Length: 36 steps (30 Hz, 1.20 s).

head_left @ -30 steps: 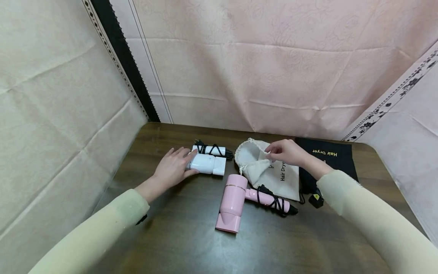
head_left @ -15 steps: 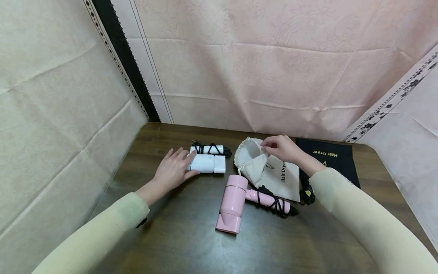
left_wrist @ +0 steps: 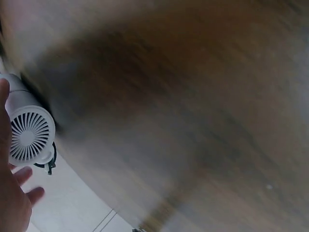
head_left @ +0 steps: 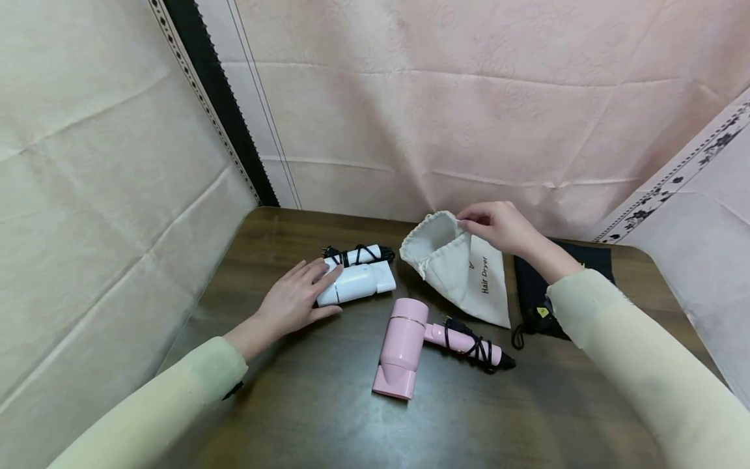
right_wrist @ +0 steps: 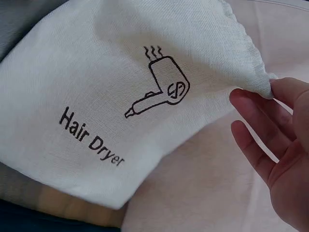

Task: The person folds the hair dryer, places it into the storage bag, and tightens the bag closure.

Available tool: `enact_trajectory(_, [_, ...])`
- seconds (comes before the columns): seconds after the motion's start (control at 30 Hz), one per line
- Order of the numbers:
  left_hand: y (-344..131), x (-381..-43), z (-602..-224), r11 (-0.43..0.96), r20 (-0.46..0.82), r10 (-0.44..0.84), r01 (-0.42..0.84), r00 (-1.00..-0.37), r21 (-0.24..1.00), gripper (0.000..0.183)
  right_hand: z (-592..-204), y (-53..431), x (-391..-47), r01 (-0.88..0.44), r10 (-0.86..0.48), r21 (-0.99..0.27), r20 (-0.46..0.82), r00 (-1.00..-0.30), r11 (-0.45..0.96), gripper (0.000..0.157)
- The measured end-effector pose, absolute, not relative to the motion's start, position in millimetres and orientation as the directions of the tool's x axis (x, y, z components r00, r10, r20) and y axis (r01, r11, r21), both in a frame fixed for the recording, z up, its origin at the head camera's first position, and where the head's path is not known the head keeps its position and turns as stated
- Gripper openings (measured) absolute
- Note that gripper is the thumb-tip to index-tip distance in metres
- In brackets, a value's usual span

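In the head view my left hand (head_left: 293, 296) grips the rear end of a white hair dryer (head_left: 357, 283), thumb on the near side and fingers over the top. Its round slotted grille (left_wrist: 30, 135) shows in the left wrist view. My right hand (head_left: 498, 225) pinches the rim of a cream drawstring bag (head_left: 457, 264), raising its mouth so that it gapes toward the white dryer. The bag's print, "Hair Dryer" with a dryer drawing, faces the right wrist camera. A pink hair dryer (head_left: 403, 345) lies in front of the bag, untouched.
A black cloth bag (head_left: 530, 293) lies at the right, partly under my right forearm. Black cords are wound round both dryers' handles. The brown wooden table (head_left: 328, 417) ends at the back against a pale pink cloth (head_left: 498, 117).
My right hand has lifted the cream bag's rim up and back, and the mouth has opened wider. The white dryer has turned slightly under my left hand, its nozzle swinging away from me.
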<state>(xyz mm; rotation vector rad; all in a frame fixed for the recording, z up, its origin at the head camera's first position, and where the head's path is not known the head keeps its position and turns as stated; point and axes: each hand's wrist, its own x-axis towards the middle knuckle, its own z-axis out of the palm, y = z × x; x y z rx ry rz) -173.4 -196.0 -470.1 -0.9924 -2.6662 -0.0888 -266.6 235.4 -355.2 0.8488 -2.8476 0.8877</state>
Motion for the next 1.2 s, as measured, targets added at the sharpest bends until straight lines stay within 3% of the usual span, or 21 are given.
enact_trajectory(0.3, [-194,-175,-474,0.663,0.245,0.719,0.748,-0.650,0.040,0.092,-367,233,-264,-0.486,-0.479,-0.541,0.166,-0.862,0.687,0.016])
enact_trajectory(0.83, [-179,-169,-480,0.699,0.285,0.677,0.714,-0.678,0.038,0.083,-381,236,-260,-0.415,-0.446,-0.613,0.111,-0.888,0.673,0.019])
enact_trajectory(1.2, [-187,-168,-463,0.649,0.428,0.705,0.758,-0.565,-0.070,0.082,-383,237,-257,-0.434,-0.452,-0.609,0.136,-0.882,0.663,0.017])
